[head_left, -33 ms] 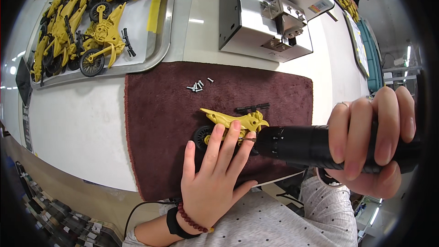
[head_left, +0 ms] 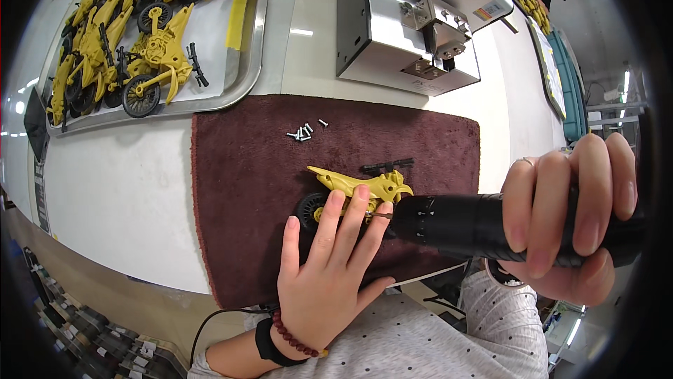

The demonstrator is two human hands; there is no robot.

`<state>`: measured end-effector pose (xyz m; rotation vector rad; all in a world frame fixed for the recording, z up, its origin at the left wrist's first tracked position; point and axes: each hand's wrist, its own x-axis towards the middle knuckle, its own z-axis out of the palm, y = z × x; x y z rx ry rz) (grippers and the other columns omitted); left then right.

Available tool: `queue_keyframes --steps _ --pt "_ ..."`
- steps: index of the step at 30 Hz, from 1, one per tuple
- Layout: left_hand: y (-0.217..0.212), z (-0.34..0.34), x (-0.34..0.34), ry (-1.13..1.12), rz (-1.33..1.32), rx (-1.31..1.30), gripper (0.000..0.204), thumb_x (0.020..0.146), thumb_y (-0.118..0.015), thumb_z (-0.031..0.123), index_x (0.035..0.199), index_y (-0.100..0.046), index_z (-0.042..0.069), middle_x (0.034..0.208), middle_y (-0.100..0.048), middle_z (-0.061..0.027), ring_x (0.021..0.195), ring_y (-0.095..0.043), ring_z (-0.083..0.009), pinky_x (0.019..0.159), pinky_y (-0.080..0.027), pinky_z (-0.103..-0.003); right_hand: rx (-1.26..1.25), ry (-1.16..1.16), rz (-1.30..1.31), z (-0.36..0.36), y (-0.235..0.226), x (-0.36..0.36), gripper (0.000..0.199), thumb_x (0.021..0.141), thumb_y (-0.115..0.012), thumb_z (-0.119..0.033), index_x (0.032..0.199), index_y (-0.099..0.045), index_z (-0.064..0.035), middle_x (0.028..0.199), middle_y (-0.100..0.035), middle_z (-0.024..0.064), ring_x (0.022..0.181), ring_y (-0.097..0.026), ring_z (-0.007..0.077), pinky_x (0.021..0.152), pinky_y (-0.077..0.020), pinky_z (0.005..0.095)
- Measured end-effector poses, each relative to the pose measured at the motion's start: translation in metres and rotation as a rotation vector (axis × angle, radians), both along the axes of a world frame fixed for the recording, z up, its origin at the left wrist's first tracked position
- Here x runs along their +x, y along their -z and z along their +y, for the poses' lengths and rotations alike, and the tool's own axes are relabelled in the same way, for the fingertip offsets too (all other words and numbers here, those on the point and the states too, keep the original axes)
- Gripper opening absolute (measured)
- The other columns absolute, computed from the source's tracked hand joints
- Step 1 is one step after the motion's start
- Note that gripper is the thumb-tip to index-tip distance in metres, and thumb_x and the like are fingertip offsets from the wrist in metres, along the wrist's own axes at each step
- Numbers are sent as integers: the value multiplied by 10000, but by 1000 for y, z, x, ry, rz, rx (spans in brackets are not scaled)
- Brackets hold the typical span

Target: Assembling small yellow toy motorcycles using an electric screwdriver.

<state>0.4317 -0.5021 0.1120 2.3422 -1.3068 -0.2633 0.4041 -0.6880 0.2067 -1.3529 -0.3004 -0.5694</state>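
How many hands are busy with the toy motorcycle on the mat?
2: the left hand lies on the yellow toy motorcycle; the right hand holds a black electric screwdriver beside it.

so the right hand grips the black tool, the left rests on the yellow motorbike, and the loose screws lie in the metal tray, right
Only the last part is wrong: the head view shows the loose screws on the brown cloth, not in the metal tray. The right hand does grip the black tool, and the left hand rests on the yellow motorbike.
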Motion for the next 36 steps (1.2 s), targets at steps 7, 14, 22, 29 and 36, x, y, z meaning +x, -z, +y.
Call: queue_keyframes --steps 7,14,22,29,36 --pt "1 2 0 -7 8 -12 495 663 -624 560 939 -575 151 1357 -398 -95 1269 -332 -272 1002 -207 -527 -91 -25 -9 2 -2 3 378 613 -608 15 914 -399 -78 774 -562 38 525 -582 157 505 -491 269" --pt "-1 2 -1 -22 31 61 796 639 -619 550 1328 -382 226 1387 -353 5 1286 -304 -168 1023 -195 -492 -98 -13 -60 9 0 -1 337 600 -635 0 857 -425 -61 703 -559 50 491 -578 144 480 -507 247" --pt "2 2 -2 -32 22 -8 546 650 -615 559 1060 -585 199 1358 -397 -51 1255 -356 -224 1011 -189 -522 -138 -94 64 26 0 17 310 608 -640 61 821 -457 -69 647 -559 41 507 -579 143 504 -494 233" --pt "5 5 -3 -46 16 -5 547 650 -617 553 1049 -586 179 1366 -382 -48 1262 -344 -217 1002 -192 -529 -160 -134 33 31 8 19 305 665 -681 34 848 -469 -86 652 -567 28 525 -586 130 496 -483 231" --pt "3 1 -2 -11 20 3 605 642 -626 554 1119 -556 189 1383 -358 -58 1269 -332 -227 1002 -180 -532 -33 -107 -33 18 4 9 322 649 -683 33 864 -478 -92 709 -571 33 530 -586 140 508 -500 243"
